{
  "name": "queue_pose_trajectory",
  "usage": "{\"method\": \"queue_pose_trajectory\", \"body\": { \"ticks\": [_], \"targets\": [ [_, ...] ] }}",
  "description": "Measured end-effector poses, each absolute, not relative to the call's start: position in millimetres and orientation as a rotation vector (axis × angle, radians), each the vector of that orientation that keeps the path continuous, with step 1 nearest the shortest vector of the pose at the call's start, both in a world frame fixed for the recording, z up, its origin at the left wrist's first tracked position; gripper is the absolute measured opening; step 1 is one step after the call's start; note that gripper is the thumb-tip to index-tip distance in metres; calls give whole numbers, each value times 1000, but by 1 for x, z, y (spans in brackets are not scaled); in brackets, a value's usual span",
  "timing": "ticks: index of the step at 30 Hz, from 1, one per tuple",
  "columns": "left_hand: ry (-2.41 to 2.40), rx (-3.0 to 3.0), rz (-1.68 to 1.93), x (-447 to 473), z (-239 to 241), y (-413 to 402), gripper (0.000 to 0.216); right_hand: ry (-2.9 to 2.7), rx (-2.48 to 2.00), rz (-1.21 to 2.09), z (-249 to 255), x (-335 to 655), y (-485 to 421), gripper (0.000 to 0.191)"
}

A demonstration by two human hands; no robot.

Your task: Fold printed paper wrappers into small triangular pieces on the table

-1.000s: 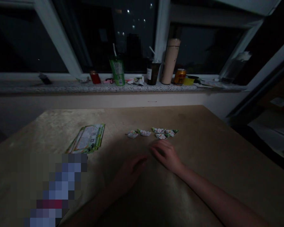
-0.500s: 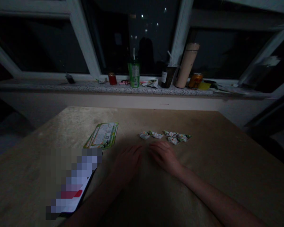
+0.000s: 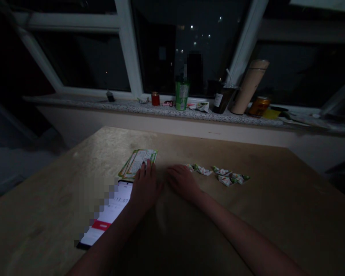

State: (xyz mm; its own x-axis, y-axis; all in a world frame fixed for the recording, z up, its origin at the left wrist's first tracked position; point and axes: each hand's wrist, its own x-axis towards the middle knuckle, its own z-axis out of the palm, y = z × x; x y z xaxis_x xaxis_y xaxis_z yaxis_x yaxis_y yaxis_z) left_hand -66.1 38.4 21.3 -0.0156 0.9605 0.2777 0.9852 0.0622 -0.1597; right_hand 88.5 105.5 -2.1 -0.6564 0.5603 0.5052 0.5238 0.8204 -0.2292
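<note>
Two hands [image 3: 146, 188] moved left; five folded papers [image 3: 224, 180] lie rightward.

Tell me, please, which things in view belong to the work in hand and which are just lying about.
Seemingly in the work:
sheets, at the left hand
folded pieces, near the right hand

Apparently lying about:
phone, on the table
red jar, green cup, dark cup, flask, can, on the sill

green-edged white sheets [image 3: 134, 161], brown tabletop [image 3: 284, 195], speckled grey sill [image 3: 165, 110]

probably a home: green cup [image 3: 181, 96], tall flask [image 3: 249, 89] and can [image 3: 259, 106] along a speckled windowsill [image 3: 126, 106]
</note>
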Motion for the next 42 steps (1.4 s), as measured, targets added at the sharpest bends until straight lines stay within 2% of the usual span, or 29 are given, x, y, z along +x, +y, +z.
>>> {"method": "queue_pose_trajectory", "body": {
  "ticks": [14, 28, 42],
  "targets": [
    [-2183, -1781, -113, -93, 19, 45, 64, -2614, -618, 57, -9, 20, 148, 53],
    [-2283, -1869, 26, -104, 32, 41, 68, -2630, -630, 89, -17, 25, 151, 37],
    [-2337, -1813, 90, -112, 36, 44, 77, -2558, -800, 189, -8, 43, 133, 35]
  ]
}}
